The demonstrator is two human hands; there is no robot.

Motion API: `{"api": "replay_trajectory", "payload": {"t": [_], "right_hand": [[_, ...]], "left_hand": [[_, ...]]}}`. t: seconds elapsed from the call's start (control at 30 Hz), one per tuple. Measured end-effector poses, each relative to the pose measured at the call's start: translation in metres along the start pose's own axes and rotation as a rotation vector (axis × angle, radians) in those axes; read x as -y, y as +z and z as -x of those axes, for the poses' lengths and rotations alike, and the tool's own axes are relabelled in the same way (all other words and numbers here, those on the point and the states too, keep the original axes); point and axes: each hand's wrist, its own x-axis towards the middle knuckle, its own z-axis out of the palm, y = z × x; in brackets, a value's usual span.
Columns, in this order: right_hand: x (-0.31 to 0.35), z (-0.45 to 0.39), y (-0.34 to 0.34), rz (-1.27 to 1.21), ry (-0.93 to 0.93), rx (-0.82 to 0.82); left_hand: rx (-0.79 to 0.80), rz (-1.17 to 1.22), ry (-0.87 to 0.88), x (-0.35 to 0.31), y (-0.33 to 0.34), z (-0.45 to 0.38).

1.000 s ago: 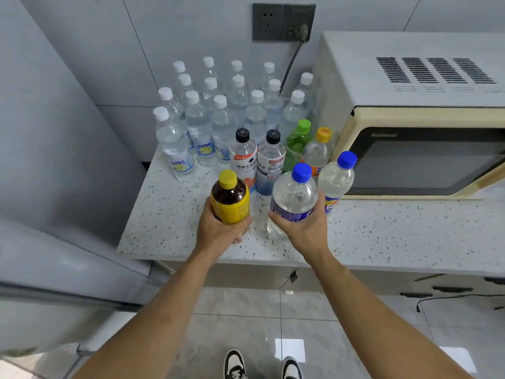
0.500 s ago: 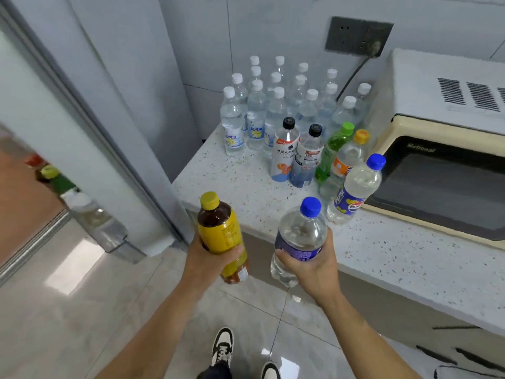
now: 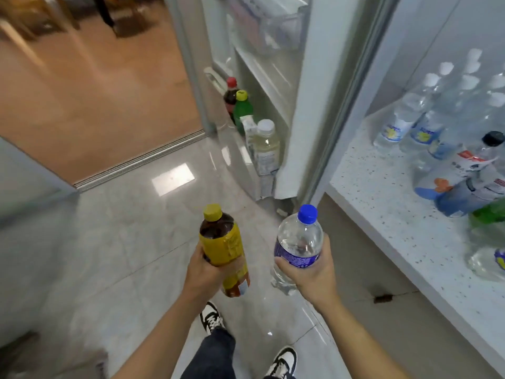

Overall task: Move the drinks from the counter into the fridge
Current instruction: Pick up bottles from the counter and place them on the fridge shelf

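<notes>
White fridge door (image 3: 297, 99) open ahead, three bottles (image 3: 266, 143) standing in its bottom shelf. Speckled counter (image 3: 382, 203) at right, crowded with drinks (image 3: 426, 124). Left hand (image 3: 203, 269) clasping yellow-labelled tea bottle (image 3: 222, 242); right hand (image 3: 314, 269) clasping blue-capped water bottle (image 3: 297, 242), both above floor.

Light: the scene is evenly and brightly lit, with no hard shadows cast.
Glare: a white rectangle is reflected on the floor tiles (image 3: 172, 179).
Blur: the counter bottles (image 3: 410, 124) are smeared by motion.
Edges: straight lines are bowed by the wide lens.
</notes>
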Motion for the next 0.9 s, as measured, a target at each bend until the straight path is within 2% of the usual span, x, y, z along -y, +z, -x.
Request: {"api": "replay_trajectory", "payload": {"t": [0.1,0.33,0.57,0.9], "right_hand": [[0.006,-0.011,0.052,-0.019,-0.007,0.074],[0.022,-0.05,0.165,-0.016,-0.018,0.181],[0.039,-0.091,0.266,0.01,-0.044,0.196],[0.055,-0.163,0.362,0.009,-0.038,0.202]], "left_hand": [[-0.091,0.027,-0.004,0.005,-0.046,-0.009],[-0.159,0.059,-0.006,-0.001,-0.147,-0.056],[-0.198,0.056,0.009,-0.012,-0.235,-0.116],[-0.191,-0.003,0.001,-0.036,-0.297,-0.211]]}}
